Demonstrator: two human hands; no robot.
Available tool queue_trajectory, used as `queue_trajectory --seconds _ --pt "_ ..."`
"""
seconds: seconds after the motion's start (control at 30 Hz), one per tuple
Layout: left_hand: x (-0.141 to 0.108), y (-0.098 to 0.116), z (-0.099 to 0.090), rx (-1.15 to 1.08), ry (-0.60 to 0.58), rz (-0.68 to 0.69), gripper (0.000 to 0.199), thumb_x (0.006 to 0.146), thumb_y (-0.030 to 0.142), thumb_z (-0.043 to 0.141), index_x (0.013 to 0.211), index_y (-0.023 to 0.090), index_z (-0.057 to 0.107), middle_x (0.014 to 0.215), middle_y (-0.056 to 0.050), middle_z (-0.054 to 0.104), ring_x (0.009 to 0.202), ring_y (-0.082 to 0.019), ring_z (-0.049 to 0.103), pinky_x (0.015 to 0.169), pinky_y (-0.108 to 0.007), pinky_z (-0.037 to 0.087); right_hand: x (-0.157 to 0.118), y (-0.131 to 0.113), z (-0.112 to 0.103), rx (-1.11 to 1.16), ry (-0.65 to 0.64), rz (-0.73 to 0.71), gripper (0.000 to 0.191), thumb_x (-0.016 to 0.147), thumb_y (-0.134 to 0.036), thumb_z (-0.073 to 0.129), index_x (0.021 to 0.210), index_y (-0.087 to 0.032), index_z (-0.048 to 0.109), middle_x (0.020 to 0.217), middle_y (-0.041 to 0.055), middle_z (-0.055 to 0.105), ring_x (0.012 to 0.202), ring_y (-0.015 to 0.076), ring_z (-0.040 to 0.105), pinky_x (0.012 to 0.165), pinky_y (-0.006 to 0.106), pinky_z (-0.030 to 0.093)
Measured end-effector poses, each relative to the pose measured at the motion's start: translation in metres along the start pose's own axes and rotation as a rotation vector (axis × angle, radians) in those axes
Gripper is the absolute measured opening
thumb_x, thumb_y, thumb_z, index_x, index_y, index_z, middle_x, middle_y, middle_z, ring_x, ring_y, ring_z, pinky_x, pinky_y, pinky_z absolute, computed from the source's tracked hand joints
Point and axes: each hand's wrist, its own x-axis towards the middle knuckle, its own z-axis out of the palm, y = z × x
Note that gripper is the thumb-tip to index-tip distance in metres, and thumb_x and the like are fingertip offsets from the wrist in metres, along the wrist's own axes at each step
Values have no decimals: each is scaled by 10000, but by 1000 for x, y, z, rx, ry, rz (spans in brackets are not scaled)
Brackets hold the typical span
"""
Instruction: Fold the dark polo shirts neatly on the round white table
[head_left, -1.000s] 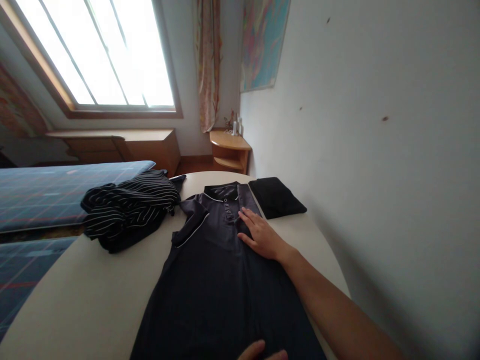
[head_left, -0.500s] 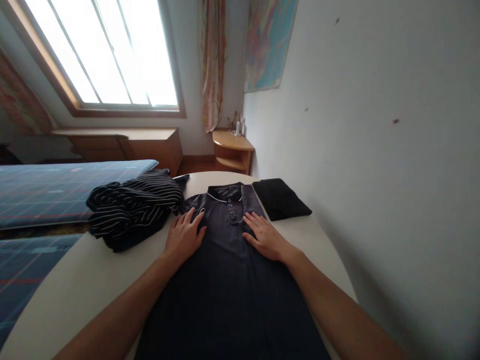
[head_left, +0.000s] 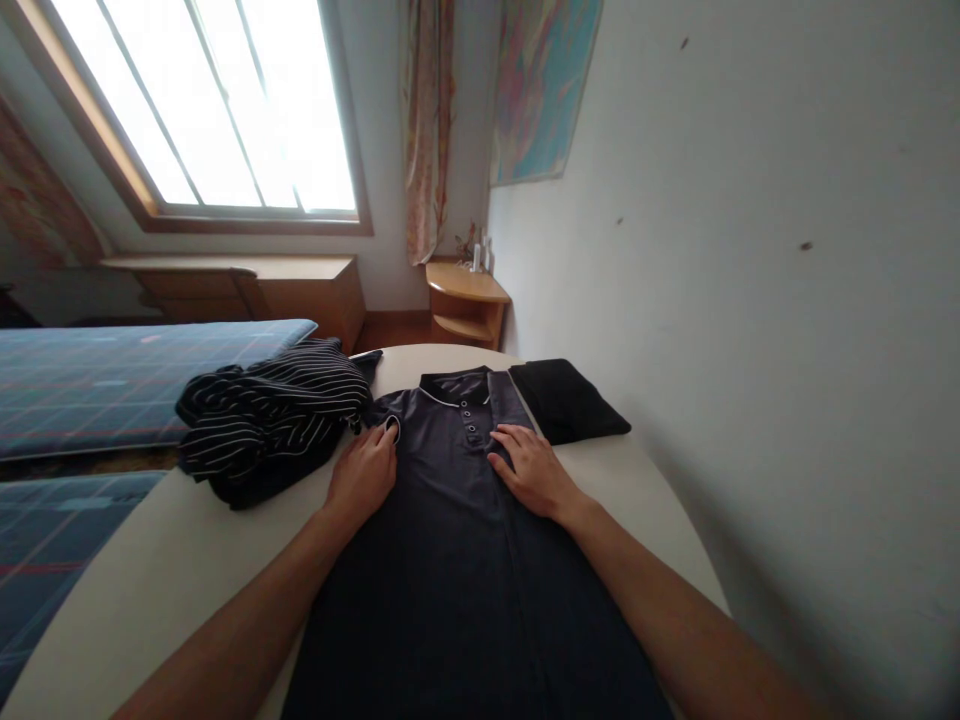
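Observation:
A dark navy polo shirt [head_left: 439, 540] lies face up on the table, its buttoned placket and white-trimmed collar at the far end. Its right side is folded inward in a long strip. At the shirt's left edge, my left hand [head_left: 365, 468] is closed on the white-trimmed sleeve end; the thumb is partly hidden. My right hand [head_left: 531, 468] rests on the folded strip with its fingers stretched out and slightly apart.
The round cream table [head_left: 150, 590] carries a heap of black-and-white striped clothes [head_left: 277, 410] at left and a folded black garment [head_left: 568, 400] at far right. A bed with a blue plaid cover [head_left: 97, 385] lies left, a white wall [head_left: 750, 330] right.
My left hand has gone from lying spread on the shirt to closed at the sleeve end, shifting slightly left. My right hand stays on the folded strip.

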Motion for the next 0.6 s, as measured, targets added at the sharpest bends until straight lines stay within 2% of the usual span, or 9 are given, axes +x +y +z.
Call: queue_trajectory --seconds 0.1,0.2,0.37,0.47,0.6 --pt "1 -4 4 -27 -10 15 433 967 156 379 1352 108 571 1362 -161 612 1278 -281 565 1073 -405 451 1 4 3 -22 8 67 527 1024 -477 334 1396 -178 558 1509 120 480 1418 260 391 1176 437 306" --pt "4 -7 10 -39 -22 43 425 965 148 386 1337 75 577 1370 -187 600 1317 -291 532 1098 -408 435 2 9 5 -69 -56 142 584 1025 -499 303 1467 -164 487 1554 135 419 1457 282 339 1193 472 264" --pt "13 -8 14 -52 -41 127 451 927 58 370 1325 34 580 1334 -218 613 1320 -294 529 1131 -433 409 1 8 6 -137 -104 167 630 1028 -520 283 1496 -130 445 1566 164 390 1461 298 334 1201 471 226" --pt "20 -7 14 -66 -59 164 440 910 38 388 1298 25 597 1317 -215 625 1312 -280 538 1152 -416 389 6 2 3 -186 -111 178 625 1026 -505 304 1476 -103 464 1545 195 411 1445 314 357 1192 476 232" --pt "24 -5 13 -64 -52 86 414 961 99 368 1312 18 571 1335 -220 613 1323 -288 531 1092 -397 452 24 -11 -2 -217 -93 216 589 1014 -496 330 1319 -67 596 1420 236 542 1351 337 465 1149 487 289"
